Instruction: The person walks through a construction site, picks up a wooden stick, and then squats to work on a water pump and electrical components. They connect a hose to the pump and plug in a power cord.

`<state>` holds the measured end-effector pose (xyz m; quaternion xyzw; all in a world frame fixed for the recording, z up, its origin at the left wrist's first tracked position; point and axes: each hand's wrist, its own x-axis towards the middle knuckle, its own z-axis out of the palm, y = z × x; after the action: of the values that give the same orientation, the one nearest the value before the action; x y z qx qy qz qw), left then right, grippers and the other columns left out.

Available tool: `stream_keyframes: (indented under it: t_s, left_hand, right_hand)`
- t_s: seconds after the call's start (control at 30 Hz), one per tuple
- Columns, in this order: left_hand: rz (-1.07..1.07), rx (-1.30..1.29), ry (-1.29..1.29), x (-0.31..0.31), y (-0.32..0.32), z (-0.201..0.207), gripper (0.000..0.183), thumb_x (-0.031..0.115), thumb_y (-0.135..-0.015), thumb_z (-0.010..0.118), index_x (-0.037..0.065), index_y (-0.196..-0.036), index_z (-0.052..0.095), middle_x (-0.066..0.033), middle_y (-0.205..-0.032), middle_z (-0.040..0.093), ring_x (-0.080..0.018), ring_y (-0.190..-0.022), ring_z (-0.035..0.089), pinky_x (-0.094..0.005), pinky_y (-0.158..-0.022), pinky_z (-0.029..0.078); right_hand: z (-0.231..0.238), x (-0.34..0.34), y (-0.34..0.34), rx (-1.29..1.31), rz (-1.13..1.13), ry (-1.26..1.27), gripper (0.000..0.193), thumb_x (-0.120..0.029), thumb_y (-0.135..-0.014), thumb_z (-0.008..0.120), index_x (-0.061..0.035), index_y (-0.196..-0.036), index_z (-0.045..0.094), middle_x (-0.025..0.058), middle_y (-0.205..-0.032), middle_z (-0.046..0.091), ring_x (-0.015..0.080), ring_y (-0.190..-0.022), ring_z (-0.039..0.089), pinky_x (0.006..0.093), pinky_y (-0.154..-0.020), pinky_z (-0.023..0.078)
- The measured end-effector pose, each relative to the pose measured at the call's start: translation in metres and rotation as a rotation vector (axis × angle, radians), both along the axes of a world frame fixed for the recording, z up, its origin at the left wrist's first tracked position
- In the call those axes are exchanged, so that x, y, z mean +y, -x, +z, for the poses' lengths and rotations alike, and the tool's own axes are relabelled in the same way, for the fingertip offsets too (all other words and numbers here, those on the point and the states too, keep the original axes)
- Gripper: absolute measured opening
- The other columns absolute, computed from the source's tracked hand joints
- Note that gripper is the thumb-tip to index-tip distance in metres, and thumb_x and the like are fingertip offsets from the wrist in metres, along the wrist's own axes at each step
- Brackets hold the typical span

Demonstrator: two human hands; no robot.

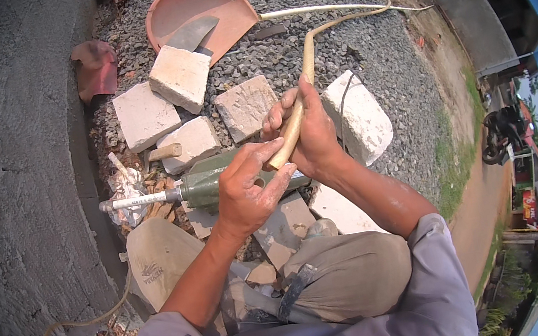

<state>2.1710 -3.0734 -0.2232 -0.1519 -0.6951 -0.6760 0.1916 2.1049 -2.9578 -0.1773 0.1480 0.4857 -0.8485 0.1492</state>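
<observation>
A tan hose (308, 56) is in front of you, held slantwise above the ground at the centre of the view. Its near end points down toward your left hand; beyond your right hand it bends and trails away across grey gravel (368, 36) to the upper right.

Your right hand (308, 123) is closed around the hose a little above that end, thumb lying along it. Your left hand (250, 181) is at the end itself, index finger and thumb on either side of it; you cannot tell from this angle whether they pinch it or only rest there.

Below your hands lies a bulky green object (204, 180), with a white rod (137, 201) sticking out to the left beside a crumpled plastic bag (125, 184). Several pale blocks (247, 108) lie around it, one tilted on others at upper left. The large block (368, 127) just right of your right hand has a thin dark cord across it.

Farther up, a pinkish basin (167, 12) lies on the gravel, a trowel blade (193, 34) at its rim. A grey wall (9, 174) rises along your left.
</observation>
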Motion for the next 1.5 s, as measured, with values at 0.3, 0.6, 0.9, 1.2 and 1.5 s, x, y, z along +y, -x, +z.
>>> stream_keyframes:
  t_s: [0.3, 0.6, 0.9, 1.2, 1.5]
  left_hand:
    - [0.158, 0.078, -0.018, -0.005, 0.011, 0.01, 0.029, -0.002, -0.073, 0.068, -0.004, -0.101, 0.06, -0.0171, -0.086, 0.061, -0.026, -0.072, 0.061, -0.0305, -0.065, 0.048]
    - [0.093, -0.006, -0.066, -0.022, 0.012, -0.015, 0.024, 0.004, -0.078, 0.067, -0.005, -0.099, 0.059, -0.0149, -0.086, 0.062, -0.0195, -0.073, 0.061, -0.0269, -0.064, 0.048]
    - [-0.203, -0.244, -0.641, -0.025, 0.012, -0.022, 0.017, 0.005, -0.081, 0.066, -0.003, -0.094, 0.06, -0.0082, -0.095, 0.062, -0.01, -0.082, 0.058, -0.0231, -0.07, 0.047]
    - [-0.281, -0.162, -0.643, -0.028, 0.02, -0.031, 0.025, 0.004, -0.077, 0.069, -0.001, -0.098, 0.055, -0.0121, -0.099, 0.059, -0.0151, -0.088, 0.059, -0.0262, -0.076, 0.049]
    - [-0.369, -0.194, -0.693, -0.027, 0.021, -0.04, 0.037, 0.008, -0.079, 0.069, -0.002, -0.111, 0.055, -0.012, -0.107, 0.056, -0.0183, -0.095, 0.058, -0.0298, -0.083, 0.048]
  right_hand:
    - [0.033, 0.04, 0.015, 0.419, 0.471, -1.164, 0.027, -0.031, -0.092, 0.05, -0.0041, -0.097, 0.052, 0.0109, -0.08, 0.059, 0.0197, -0.075, 0.058, 0.0333, -0.071, 0.048]
    - [0.034, 0.022, 0.026, 1.27, 0.951, -1.107, 0.038, -0.024, -0.078, 0.065, -0.0103, -0.112, 0.055, 0.0094, -0.102, 0.055, 0.028, -0.102, 0.049, 0.0424, -0.092, 0.034]
    - [0.027, 0.023, 0.025, 1.256, 0.904, -1.084, 0.029, -0.021, -0.078, 0.067, -0.0111, -0.105, 0.063, 0.0057, -0.09, 0.057, 0.024, -0.087, 0.053, 0.0366, -0.079, 0.037]
    - [0.021, 0.029, 0.009, 1.243, 0.834, -1.114, 0.026, -0.018, -0.078, 0.066, -0.0111, -0.103, 0.062, 0.0073, -0.091, 0.057, 0.0246, -0.089, 0.054, 0.037, -0.081, 0.037]
    - [0.012, 0.022, 0.0, 1.265, 0.741, -1.039, 0.021, -0.012, -0.077, 0.062, -0.0066, -0.096, 0.057, 0.0092, -0.084, 0.055, 0.0281, -0.082, 0.053, 0.0379, -0.077, 0.037]
